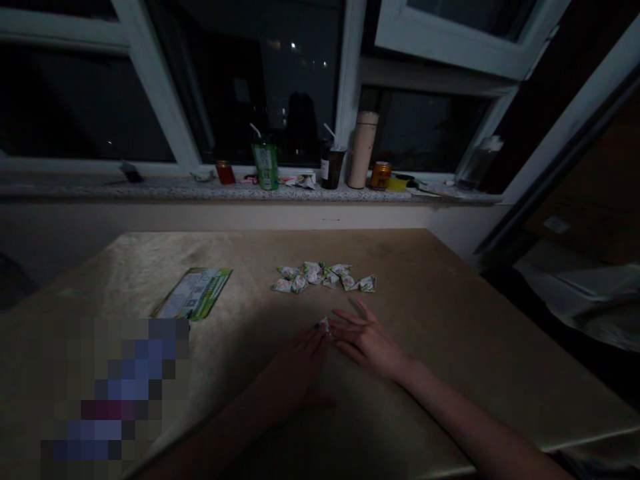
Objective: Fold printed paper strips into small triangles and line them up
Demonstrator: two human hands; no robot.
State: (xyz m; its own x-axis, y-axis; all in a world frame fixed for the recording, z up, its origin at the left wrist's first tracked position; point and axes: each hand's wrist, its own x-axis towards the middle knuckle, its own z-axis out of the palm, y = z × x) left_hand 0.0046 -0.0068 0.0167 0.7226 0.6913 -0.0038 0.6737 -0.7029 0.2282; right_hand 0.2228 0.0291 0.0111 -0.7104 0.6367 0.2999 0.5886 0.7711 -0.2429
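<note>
A small wrapped candy [325,326] lies on the tan-covered table between my two hands. From the left, the fingertips of my left hand [305,357] reach its edge, with the fingers stretched out low over the cloth and the thumb apart. My right hand [367,339] is on the other side, fingers spread, some tips close to or touching the wrapper. Neither hand is visibly closed around it. Just beyond the hands, several wrapped candies [314,272] with white and green wrappers lie in a loose cluster. Dim light hides the finer finger contact.
To the left lies a flat green and white packet [195,293], with a blurred-out patch nearer to me. On the windowsill [165,190] behind stand a green drink cup [267,163], a dark cup with a straw [331,167], a tall beige flask [362,150] and a gold can [381,175].
</note>
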